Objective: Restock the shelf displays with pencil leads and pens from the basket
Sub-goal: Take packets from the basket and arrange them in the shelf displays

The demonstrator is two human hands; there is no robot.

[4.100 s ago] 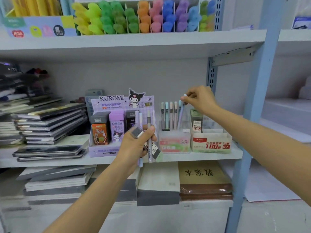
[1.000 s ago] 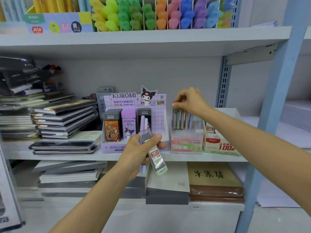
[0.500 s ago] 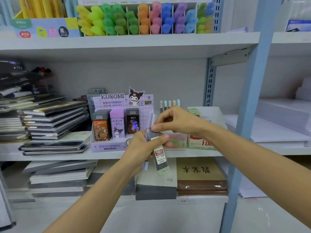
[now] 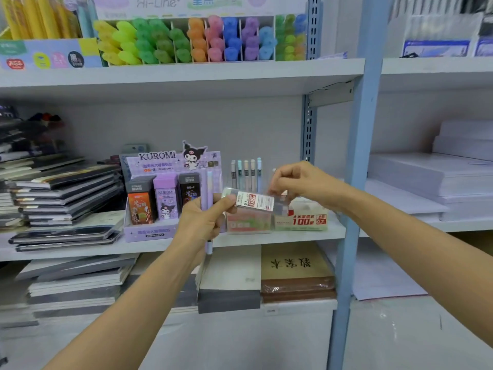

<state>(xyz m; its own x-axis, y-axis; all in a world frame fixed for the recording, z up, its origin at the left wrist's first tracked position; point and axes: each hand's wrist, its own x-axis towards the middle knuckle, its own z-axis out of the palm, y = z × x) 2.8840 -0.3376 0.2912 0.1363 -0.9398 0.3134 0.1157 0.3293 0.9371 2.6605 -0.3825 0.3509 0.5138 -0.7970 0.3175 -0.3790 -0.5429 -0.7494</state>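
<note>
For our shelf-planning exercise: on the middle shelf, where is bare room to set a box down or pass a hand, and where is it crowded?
Free: a narrow front strip of shelf before the Kuromi display and lead box; a slim gap between lead box and post; open air above the pens. Crowded: notebooks fill the left.

Left hand, right hand, lead case (sideways) pinched between them

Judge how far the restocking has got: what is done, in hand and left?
Done: a row of pens stands in the clear holder. In hand: the left hand and right hand hold one lead case; the left also grips two pens. Left: shelving these, the case likely in the red-lettered box. The basket is not visible.
</note>
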